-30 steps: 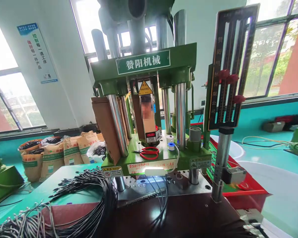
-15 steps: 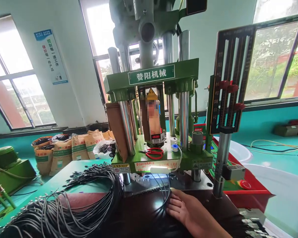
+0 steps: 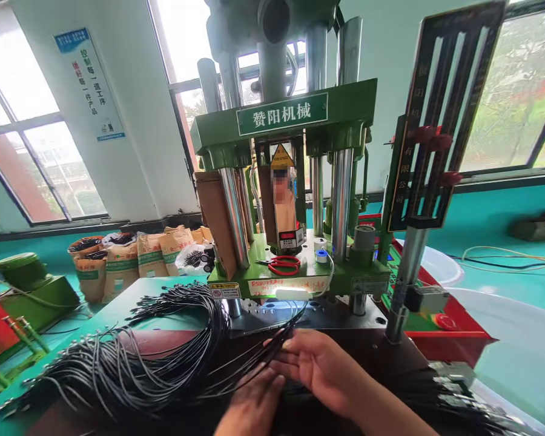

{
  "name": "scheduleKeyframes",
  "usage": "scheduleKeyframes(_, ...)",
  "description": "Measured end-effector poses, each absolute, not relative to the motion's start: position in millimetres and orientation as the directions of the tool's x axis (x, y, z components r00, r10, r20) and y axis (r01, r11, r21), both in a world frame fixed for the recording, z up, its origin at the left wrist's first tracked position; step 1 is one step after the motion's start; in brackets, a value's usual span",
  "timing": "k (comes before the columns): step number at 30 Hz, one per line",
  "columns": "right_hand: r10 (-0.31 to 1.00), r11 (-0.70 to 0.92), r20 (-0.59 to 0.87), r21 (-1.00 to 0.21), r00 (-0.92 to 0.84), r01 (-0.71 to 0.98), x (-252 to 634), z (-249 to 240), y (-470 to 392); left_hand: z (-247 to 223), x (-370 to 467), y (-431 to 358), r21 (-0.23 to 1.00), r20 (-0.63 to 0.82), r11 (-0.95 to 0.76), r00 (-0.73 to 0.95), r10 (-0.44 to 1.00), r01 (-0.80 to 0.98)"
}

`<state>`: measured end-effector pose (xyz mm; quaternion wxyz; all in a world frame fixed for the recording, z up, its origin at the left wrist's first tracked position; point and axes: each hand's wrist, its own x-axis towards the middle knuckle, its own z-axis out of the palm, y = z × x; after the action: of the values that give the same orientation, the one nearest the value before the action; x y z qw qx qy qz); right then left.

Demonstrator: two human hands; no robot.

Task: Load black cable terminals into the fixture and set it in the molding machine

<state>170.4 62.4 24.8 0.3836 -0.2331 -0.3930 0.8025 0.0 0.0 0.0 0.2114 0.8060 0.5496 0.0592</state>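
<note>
Several thin black cables run across the dark bench in front of the green press. My right hand is closed around these cables near the press's lower plate, thumb on top. Just left of it and lower, my left hand lies against the same cables with its fingers bent around them; part of its grip is hidden. The upper cable ends reach toward the metal plate under the press. To the left lies a large coiled bundle of black cables with metal ends.
Red-handled pliers and a blue-and-white roll sit on the press's green ledge. More cables with metal ends lie at the right. A steel post stands on the right, beside a red control box. Filled sacks stand behind left.
My left hand has come into view beside my right hand. My right hand has moved left, and the cables there now slant leftward from the press. The view has shifted slightly.
</note>
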Motion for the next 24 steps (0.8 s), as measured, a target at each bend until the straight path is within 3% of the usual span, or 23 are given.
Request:
scheduleKeyframes(2, 0.799, -0.048, -0.01, -0.998, -0.601, -0.047, 187, 19, 61, 6, -22, 4, 0.307, -0.211, -0.18, 0.251, 0.945, 0.934)
scheduleKeyframes(3, 0.792, 0.129, -0.008, -0.975, -0.61, 0.179, 196, 14, 61, 11, -29, 3, 0.285, -0.232, -0.139, 0.209, 0.95, 0.948)
scheduleKeyframes(5, 0.793, 0.345, -0.044, -0.789, -0.607, 0.509, 213, 2, 60, 21, -38, -2, 0.305, -0.248, -0.105, 0.185, 0.951, 0.946)
scheduleKeyframes(7, 0.806, 0.4, -0.09, -0.647, -0.585, 0.649, 225, -7, 60, 29, -40, -4, 0.362, -0.225, -0.116, 0.207, 0.952, 0.925)
scheduleKeyframes(13, 0.805, 0.433, -0.092, -0.584, -0.586, 0.686, 233, -8, 63, 40, -43, 9, 0.44, -0.154, -0.203, 0.296, 0.943, 0.875)
scheduleKeyframes(19, 0.766, 0.475, -0.031, -0.645, -0.642, 0.598, 206, 5, 58, 32, -43, 9, 0.423, -0.063, -0.28, 0.336, 0.94, 0.862)
scheduleKeyframes(24, 0.744, 0.5, -0.005, -0.66, -0.668, 0.561, 185, 6, 58, 33, -43, 9, 0.438, -0.152, -0.215, 0.307, 0.939, 0.873)
